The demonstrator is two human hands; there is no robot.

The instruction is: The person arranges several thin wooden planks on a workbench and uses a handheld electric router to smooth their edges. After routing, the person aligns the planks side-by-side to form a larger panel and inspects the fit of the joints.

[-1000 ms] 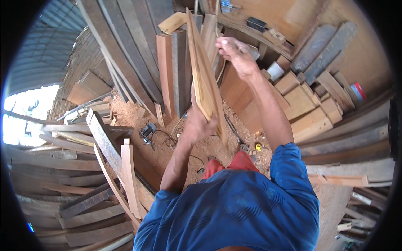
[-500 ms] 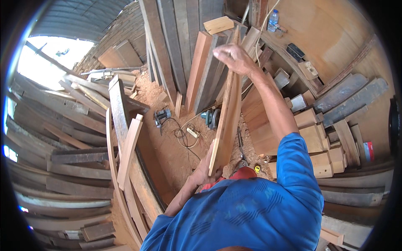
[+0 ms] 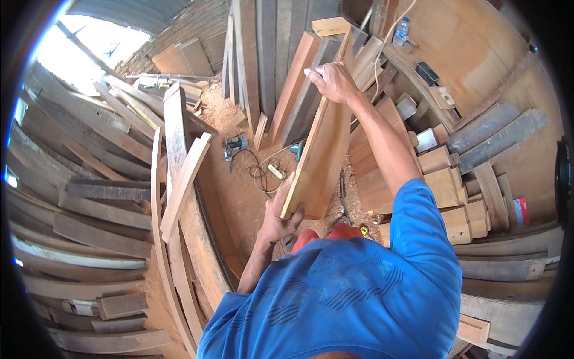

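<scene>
A long wooden board [image 3: 326,164] stands tilted on edge in front of my body, its pale narrow edge facing up and its broad face turned right. My left hand [image 3: 280,220] grips the near end from below and the left, thumb over the end. Farther along, my right hand [image 3: 336,84] is closed over the top edge, palm down, with its fingers curled on the left side. The board's far end reaches up beside the leaning planks, next to a short pale wood block [image 3: 330,26].
On the sawdust-covered floor lie a corded power tool [image 3: 234,146] and a power strip [image 3: 276,172]. Left of me are a heavy beam [image 3: 209,239] and a curved strip [image 3: 156,197]. Tall planks [image 3: 246,54] lean at the back; wood pieces [image 3: 442,197] are stacked on the right.
The board's near end has risen away from my lap and moved slightly left, my left hand moving with it. My right hand remains on the upper edge. The view has shifted a little.
</scene>
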